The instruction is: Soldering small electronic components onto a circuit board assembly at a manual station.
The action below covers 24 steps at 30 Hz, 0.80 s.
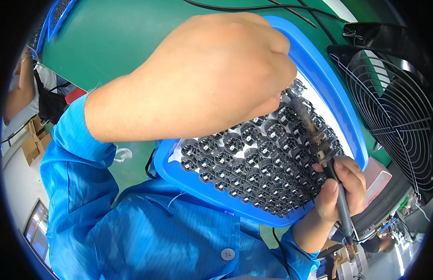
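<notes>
My left hand (216, 70) reaches across the far part of a blue plastic tray (354, 123). Its fingers are curled closed; what they hold, if anything, is hidden beneath the hand. In my right hand (352, 186), at the tray's right side, is a soldering iron (306, 116), gripped by its dark handle. The iron's tip points up and away, ending close to the fingers of my left hand. Rows of small round black parts with circuit boards (265, 148) fill the tray over a white sheet. Both hands hide some of these parts.
A black fan with a wire grille (389, 112) stands right of the tray. Dark cables (244, 8) run along the back of the green table (113, 42). Another blue tray (57, 18) is at the far left, near a person's arm (25, 84). A pinkish box (376, 182) sits at right.
</notes>
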Motion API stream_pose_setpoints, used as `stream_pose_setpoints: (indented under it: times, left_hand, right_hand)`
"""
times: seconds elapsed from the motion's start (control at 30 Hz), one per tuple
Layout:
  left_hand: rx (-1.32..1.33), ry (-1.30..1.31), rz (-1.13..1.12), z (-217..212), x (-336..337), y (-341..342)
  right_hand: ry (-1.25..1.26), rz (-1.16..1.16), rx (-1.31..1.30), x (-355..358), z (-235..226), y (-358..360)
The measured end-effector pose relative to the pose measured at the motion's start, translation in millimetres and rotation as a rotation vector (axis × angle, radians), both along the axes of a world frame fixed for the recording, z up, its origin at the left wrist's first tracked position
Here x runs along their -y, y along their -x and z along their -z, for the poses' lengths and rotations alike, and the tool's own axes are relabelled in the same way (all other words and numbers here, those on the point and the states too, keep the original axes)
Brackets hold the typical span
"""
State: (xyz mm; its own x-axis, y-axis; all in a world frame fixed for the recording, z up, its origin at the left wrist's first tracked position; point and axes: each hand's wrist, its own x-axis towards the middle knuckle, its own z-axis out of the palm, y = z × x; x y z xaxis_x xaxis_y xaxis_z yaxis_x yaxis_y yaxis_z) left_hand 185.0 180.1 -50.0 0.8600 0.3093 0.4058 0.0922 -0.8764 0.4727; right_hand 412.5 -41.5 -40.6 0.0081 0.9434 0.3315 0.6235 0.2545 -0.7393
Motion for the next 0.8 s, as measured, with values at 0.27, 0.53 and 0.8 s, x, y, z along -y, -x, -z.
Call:
stream_pose_setpoints:
  times: [0.27, 0.53, 0.8]
  left_hand:
    - [-0.068, 0.025, -0.065, -26, 8, 4]
    - [-0.115, 0.819, -0.676, -45, 45, 62]
    - [-0.016, 1.238, -0.593, -92, 117, 113]
  right_hand:
    - [-0.044, 0.047, -0.020, 14, -3, -4]
    - [-0.189, 0.393, -0.085, 112, -7, -18]
    - [-0.291, 0.859, -0.090, 186, -4, -43]
